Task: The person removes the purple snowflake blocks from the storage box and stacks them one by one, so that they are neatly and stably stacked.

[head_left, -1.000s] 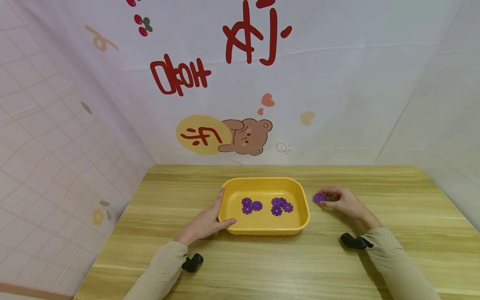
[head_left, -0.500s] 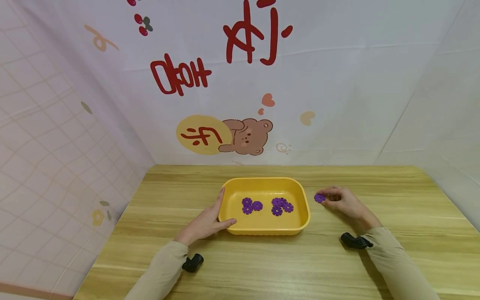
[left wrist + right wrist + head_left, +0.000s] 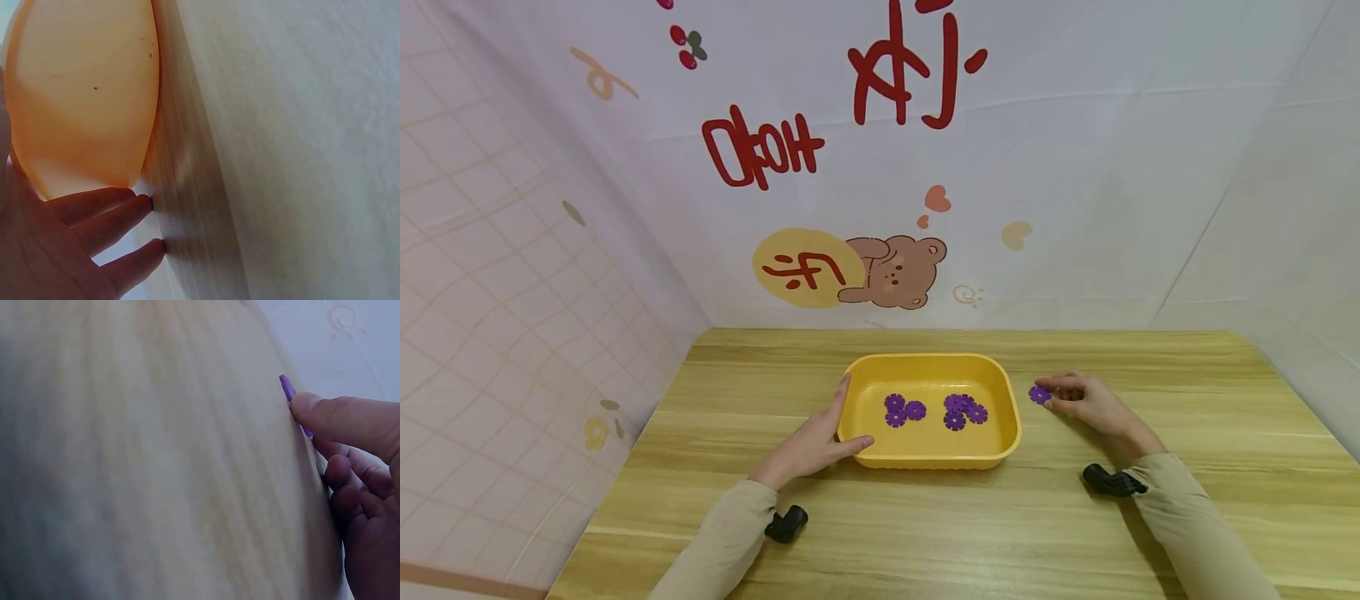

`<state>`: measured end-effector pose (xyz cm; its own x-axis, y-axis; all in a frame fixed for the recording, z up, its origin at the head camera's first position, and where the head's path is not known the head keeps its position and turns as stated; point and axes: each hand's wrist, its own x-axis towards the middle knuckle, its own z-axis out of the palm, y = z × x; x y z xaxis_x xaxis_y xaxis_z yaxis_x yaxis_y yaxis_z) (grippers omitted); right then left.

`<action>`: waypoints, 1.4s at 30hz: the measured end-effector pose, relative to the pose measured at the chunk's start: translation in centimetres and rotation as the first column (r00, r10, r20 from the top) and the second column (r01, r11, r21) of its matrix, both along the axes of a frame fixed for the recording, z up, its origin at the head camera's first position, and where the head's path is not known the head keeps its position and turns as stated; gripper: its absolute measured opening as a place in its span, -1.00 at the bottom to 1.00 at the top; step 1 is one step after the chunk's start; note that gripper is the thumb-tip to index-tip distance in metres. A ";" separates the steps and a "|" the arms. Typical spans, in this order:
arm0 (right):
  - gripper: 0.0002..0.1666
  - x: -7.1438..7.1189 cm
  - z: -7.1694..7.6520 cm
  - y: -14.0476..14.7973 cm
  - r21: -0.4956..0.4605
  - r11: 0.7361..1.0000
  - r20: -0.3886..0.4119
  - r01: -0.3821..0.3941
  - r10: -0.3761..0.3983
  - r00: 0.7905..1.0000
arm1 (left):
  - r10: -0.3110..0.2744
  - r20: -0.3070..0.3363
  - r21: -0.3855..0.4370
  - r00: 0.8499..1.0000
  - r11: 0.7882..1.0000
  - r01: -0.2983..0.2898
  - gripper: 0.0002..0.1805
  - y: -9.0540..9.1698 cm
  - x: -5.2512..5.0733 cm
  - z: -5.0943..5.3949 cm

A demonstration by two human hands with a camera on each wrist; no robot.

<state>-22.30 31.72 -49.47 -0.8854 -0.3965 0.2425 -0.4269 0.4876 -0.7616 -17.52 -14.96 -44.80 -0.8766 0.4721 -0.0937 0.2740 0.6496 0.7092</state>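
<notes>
A yellow plastic tray [image 3: 936,462] stands on the wooden table, with purple notched snowflake discs in two groups inside. The left group [image 3: 895,410] has three discs; several overlap in the right group [image 3: 955,411]. At the tray's left side rests my left hand [image 3: 808,446], its thumb over the rim and its fingers extended along the outer wall. To the right of the tray, my right hand [image 3: 1088,404] pinches one purple snowflake disc [image 3: 1039,394] between thumb and fingers. The right wrist view shows that disc [image 3: 287,387] edge-on, partly hidden by the thumb.
The wooden table [image 3: 925,533] extends around the tray. Behind it hangs a white printed cloth [image 3: 1075,167] with a bear and red characters. Another cloth [image 3: 512,292] with a grid pattern borders the left. Black wrist devices [image 3: 786,523] sit at both sleeves.
</notes>
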 end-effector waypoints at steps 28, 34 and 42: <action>-0.62 0.1 2.2 -1.4 -0.062 0.998 -0.009 0.029 -0.030 1.000 | 0.005 0.006 0.001 1.000 1.000 -0.005 0.17 0.0 0.0 -0.1; -0.60 0.1 3.7 -2.3 -0.075 0.997 -0.002 -0.002 0.002 1.000 | 0.004 -0.002 -0.002 1.000 1.000 -0.004 0.17 0.0 0.0 -0.1; -0.56 0.4 5.4 -3.7 -0.111 0.993 0.056 -0.039 0.046 0.997 | 0.002 -0.010 0.001 1.000 1.000 -0.002 0.16 0.0 0.0 -0.2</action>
